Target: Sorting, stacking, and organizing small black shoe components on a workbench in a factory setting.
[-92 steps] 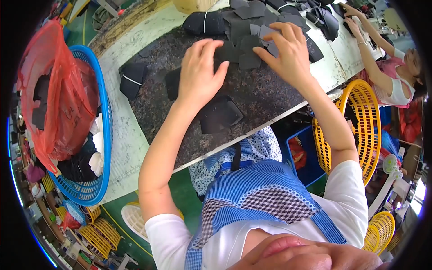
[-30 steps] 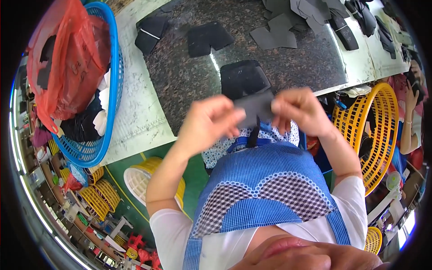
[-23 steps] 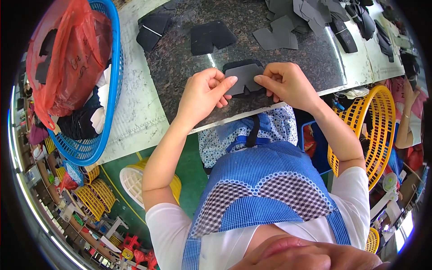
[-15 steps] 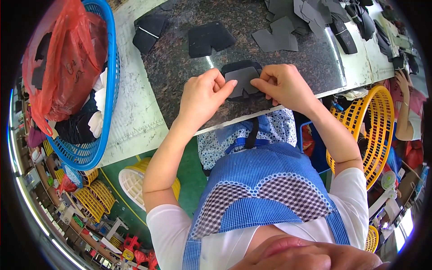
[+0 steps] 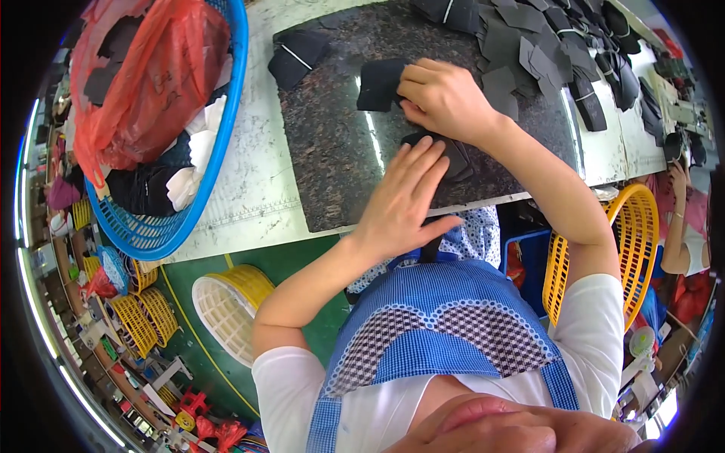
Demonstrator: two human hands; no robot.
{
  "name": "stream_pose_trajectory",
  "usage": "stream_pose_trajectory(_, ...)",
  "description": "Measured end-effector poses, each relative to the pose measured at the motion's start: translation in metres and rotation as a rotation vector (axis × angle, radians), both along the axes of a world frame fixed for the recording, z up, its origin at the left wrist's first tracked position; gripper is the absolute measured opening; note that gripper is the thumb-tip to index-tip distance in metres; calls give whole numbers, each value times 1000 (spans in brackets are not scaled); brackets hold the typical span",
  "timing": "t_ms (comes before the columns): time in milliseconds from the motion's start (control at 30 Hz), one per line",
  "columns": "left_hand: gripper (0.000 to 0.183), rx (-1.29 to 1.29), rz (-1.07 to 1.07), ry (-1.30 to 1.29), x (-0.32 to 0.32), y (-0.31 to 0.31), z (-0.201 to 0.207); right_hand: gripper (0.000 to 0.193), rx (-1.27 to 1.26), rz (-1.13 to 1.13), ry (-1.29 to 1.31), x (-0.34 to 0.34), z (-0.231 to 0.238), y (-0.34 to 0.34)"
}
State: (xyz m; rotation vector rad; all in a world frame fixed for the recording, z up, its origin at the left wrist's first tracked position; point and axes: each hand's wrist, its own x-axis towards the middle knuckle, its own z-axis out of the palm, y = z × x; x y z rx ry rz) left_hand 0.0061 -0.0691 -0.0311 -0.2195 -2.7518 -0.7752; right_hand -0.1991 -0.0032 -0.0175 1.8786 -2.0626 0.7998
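Observation:
My left hand point(image 5: 408, 192) lies flat, fingers stretched and thumb out to the side, over a black cut piece point(image 5: 458, 161) near the slab's front edge. Much of that piece is covered by the fingers. Just beyond, my right hand point(image 5: 445, 98) is closed, its bent fingers and thumb at the right edge of another black cut piece point(image 5: 377, 84), perhaps several in a stack. The fingertips' exact hold on it is partly hidden. Both pieces are on the dark speckled stone slab point(image 5: 325, 158).
Loose dark grey cut pieces point(image 5: 502, 38) heap at the far right, beside banded black bundles point(image 5: 587, 102). Another banded bundle point(image 5: 298, 59) lies far left. A blue basket point(image 5: 240, 68) holding a red plastic bag point(image 5: 162, 83) stands left. A yellow basket point(image 5: 642, 249) is at right.
My left hand has opened from a pinch and flattened over the near piece. My right hand has let go of it and reached away to the farther black piece. The view has shifted slightly.

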Motion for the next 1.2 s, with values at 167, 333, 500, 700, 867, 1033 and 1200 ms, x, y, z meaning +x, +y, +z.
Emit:
stream_pose_trajectory(167,60,-134,178,174,-8,-60,13,8,81,-30,-140,-9,-1,-7)
stream_pose_trajectory(333,53,-147,202,109,-32,-70,7,12,-254,-307,-669,-43,15,-3)
stream_pose_trajectory(500,31,-84,178,125,-40,-77,8,17,-240,-8,143,29,38,86)
stream_pose_trajectory(700,28,-67,132,176,-85,-61,26,25,-189,-368,-287,30,21,123)
stream_pose_trajectory(867,50,-147,-52,29,-135,-15,19,31,51,-706,-232,-5,-2,128)
stream_pose_trajectory(1033,47,-263,-83,67,-144,-14,13,34,2,-536,-562,-6,-6,123)
stream_pose_trajectory(1200,34,-123,-75,287,-136,-11,35,38,-392,-278,-1573,-4,14,114)
